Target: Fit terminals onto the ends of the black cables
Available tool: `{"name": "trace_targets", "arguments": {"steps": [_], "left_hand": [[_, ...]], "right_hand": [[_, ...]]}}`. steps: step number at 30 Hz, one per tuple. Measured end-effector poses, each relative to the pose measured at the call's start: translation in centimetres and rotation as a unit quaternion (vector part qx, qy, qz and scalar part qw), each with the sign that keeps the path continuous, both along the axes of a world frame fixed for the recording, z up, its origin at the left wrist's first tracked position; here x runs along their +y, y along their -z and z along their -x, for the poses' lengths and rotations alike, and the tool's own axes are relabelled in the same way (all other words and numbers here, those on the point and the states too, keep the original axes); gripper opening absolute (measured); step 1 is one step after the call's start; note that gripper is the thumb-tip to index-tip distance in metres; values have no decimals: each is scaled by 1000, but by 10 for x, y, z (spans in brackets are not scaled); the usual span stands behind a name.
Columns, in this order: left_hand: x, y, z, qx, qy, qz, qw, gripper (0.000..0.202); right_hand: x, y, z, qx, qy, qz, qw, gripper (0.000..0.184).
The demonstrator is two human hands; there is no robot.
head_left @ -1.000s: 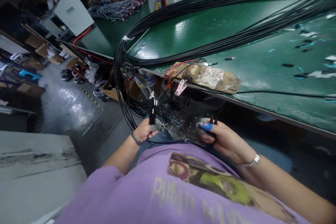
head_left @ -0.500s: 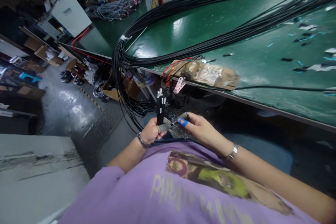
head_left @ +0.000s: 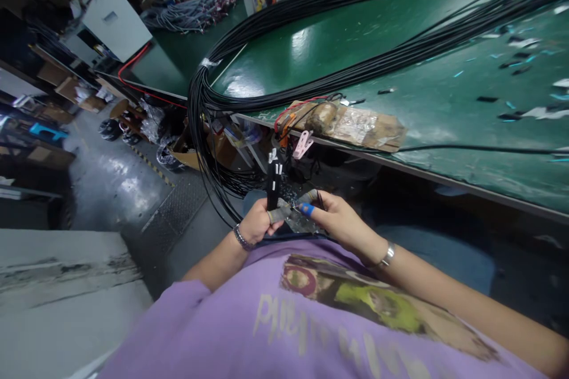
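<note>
My left hand (head_left: 259,220) is closed around a bundle of black cables (head_left: 272,186) whose pale, stripped ends point up. Grey tape wraps its thumb. Close beside it, my right hand (head_left: 334,211) is pinched at the tip of a thin cable end; blue tape covers one digit and grey tape another. The fingertips of both hands nearly meet, and the small piece between them is too fine to make out. More black cables (head_left: 208,148) hang over the table edge to the left of my hands.
A long loop of black cables (head_left: 355,80) lies on the green table (head_left: 427,112). At the table's edge are a taped cardboard piece (head_left: 362,127) and a pink clip (head_left: 303,145). Scraps (head_left: 515,115) are scattered at right. A white box-shaped machine (head_left: 116,22) stands at far left.
My right hand has shifted slightly left, closer to my left hand. The left hand's grip on the cable bundle stays the same, the bundle leaning a little differently.
</note>
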State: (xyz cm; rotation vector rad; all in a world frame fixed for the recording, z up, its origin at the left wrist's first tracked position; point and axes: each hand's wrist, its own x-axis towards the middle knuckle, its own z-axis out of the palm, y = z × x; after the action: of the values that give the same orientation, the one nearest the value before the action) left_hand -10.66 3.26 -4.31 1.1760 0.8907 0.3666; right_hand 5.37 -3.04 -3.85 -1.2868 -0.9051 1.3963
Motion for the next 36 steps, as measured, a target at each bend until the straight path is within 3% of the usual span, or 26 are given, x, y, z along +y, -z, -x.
{"name": "trace_targets", "arguments": {"steps": [9,18,23,36], "left_hand": [[-2,0,-2,2,-19,2,1000,51],[-6,-4,0,16,29,27,999,53],[-5,-3,1,8,13,36,999,52],[-2,1,3,28,-12,23,999,54]], "right_hand": [[-2,9,2,-55,50,-41,996,30],[2,11,6,79,54,75,993,44],[1,13,5,113,43,106,987,48],[-8,14,9,154,16,74,985,46]]}}
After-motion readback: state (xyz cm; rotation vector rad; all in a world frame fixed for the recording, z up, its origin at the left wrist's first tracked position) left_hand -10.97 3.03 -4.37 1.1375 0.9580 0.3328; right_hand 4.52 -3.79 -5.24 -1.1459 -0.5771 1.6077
